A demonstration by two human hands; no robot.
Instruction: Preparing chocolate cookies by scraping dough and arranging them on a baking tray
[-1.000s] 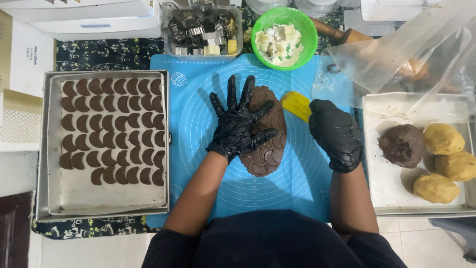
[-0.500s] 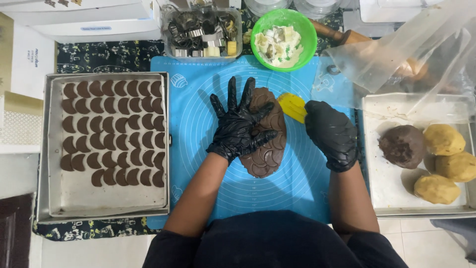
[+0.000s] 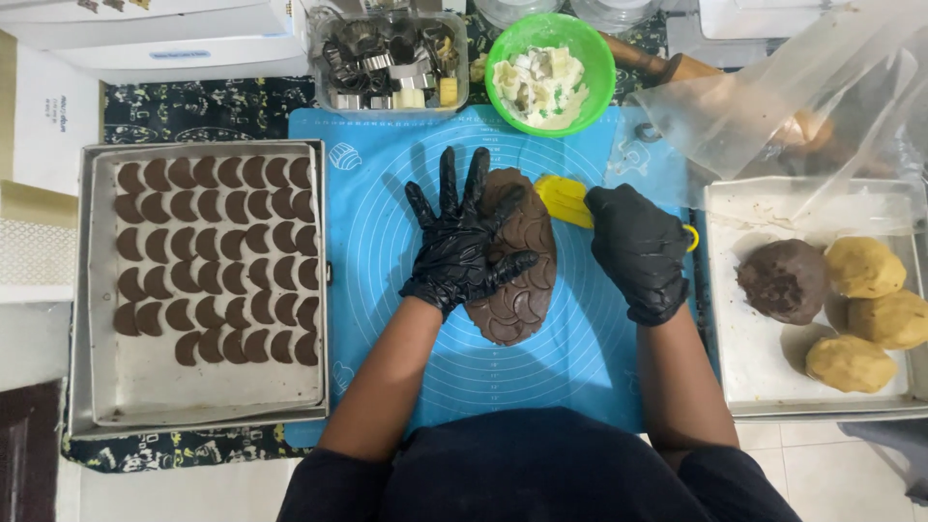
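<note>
Since the earlier frames, the right hand (image 3: 638,249) has been drawn in toward the dough, and the yellow cutter (image 3: 565,200) has been brought up against the dough's upper right edge; the left hand (image 3: 462,242) has been kept in place. That left hand, in a black glove, is spread wide and laid flat on the left part of the brown dough sheet (image 3: 520,261), with nothing gripped. The right hand, also gloved in black, is closed around the yellow cutter, whose far end is seen past the knuckles. Crescent outlines are pressed into the dough sheet, which is laid near the middle of the blue silicone mat (image 3: 387,319) on the desk.

To the left, a metal tray (image 3: 203,387) is filled in its upper part with rows of brown crescent pieces (image 3: 217,256). To the right, a second tray (image 3: 754,377) is set, in which one dark brown dough ball (image 3: 781,280) and three pale yellow dough balls (image 3: 865,309) are held close together. Behind the mat, a clear box of metal cutters (image 3: 387,58) and a green bowl (image 3: 551,72) with pale lumps are placed side by side. A clear plastic sheet (image 3: 773,97) is draped over the upper right corner.
</note>
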